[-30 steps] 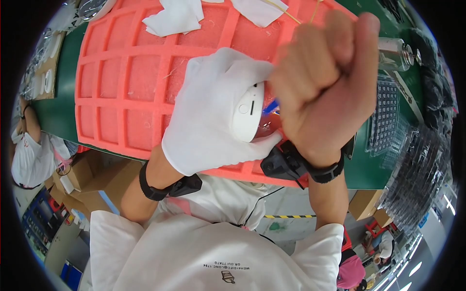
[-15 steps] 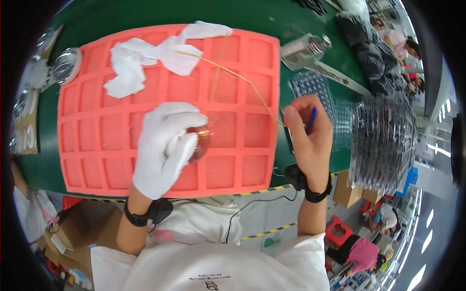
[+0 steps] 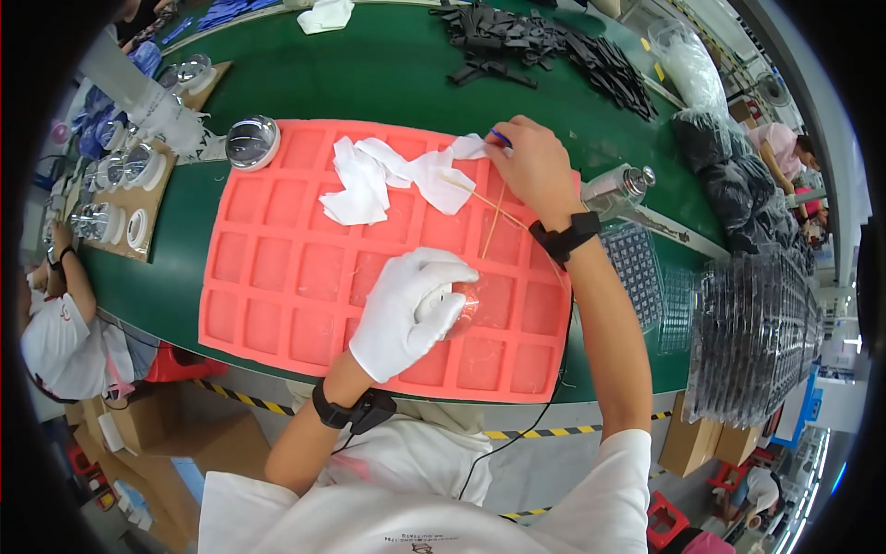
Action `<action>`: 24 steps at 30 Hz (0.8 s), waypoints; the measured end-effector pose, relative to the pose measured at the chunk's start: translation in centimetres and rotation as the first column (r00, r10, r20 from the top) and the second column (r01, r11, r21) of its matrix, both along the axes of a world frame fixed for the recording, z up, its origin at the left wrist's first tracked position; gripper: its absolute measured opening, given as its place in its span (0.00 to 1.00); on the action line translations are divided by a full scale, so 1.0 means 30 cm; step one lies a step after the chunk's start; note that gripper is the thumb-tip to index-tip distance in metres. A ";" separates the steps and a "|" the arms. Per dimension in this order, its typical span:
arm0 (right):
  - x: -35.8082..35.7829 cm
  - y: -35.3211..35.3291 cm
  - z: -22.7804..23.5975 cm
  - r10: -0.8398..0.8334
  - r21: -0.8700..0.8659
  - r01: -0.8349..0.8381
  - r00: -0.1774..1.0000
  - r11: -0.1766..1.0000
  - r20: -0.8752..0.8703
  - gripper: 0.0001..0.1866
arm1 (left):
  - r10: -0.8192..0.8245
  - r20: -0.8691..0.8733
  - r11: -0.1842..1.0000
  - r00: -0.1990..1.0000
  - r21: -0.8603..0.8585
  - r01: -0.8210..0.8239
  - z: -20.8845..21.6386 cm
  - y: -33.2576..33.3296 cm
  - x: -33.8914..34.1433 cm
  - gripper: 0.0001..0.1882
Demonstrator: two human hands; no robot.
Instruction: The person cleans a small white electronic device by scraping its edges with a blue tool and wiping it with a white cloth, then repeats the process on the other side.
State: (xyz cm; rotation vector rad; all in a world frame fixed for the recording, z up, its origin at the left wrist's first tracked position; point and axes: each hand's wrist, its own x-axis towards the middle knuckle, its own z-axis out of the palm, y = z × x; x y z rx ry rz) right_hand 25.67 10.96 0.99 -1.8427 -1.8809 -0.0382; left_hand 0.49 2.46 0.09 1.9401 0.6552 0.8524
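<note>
My left hand (image 3: 413,314), in a white glove, is closed round a clear dome lens (image 3: 469,309) with a white base, above the red gridded tray (image 3: 365,238). The tray's colour shows through the dome. My bare right hand (image 3: 535,168) has its fingers pinched together at the tray's far right corner. A thin blue stick (image 3: 501,138) pokes out of them; the rest of it is hidden. Its fingertips are at the end of a crumpled white cloth (image 3: 362,177); whether they grip it I cannot tell. Thin tan sticks (image 3: 494,220) lie beside the cloth.
Another dome lens (image 3: 252,143) sits on the tray's far left corner. Several more rest on a board (image 3: 152,198) at left. To the right are a metal-topped bottle (image 3: 616,187), a clear tray (image 3: 633,268) and stacked trays (image 3: 752,332). Black parts (image 3: 517,42) lie at the back. A co-worker's arm (image 3: 74,268) shows at left.
My right hand has moved from the tray's right side up and left to the cloth's end, the blue stick still in it. My left hand still holds the lens. The view has shifted.
</note>
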 end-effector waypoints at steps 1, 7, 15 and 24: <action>-0.010 -0.001 0.015 0.007 0.003 -0.007 1.000 1.000 0.002 0.09 | 0.014 0.012 1.000 1.000 -0.023 -0.014 -0.002 -0.004 -0.007 0.13; -0.011 -0.101 0.122 0.001 0.146 0.016 0.994 0.989 -0.113 0.08 | 0.028 0.020 1.000 0.999 -0.014 -0.028 -0.002 -0.004 -0.019 0.13; 0.059 -0.287 0.226 -0.223 -0.110 0.197 0.912 0.974 -0.345 0.10 | 0.014 0.029 1.000 0.999 -0.023 -0.014 -0.001 -0.002 -0.015 0.14; 0.207 -0.506 0.154 -0.164 -0.067 0.309 0.300 0.949 -0.940 0.11 | 0.012 -0.020 0.999 1.000 -0.031 -0.013 0.009 -0.001 -0.019 0.14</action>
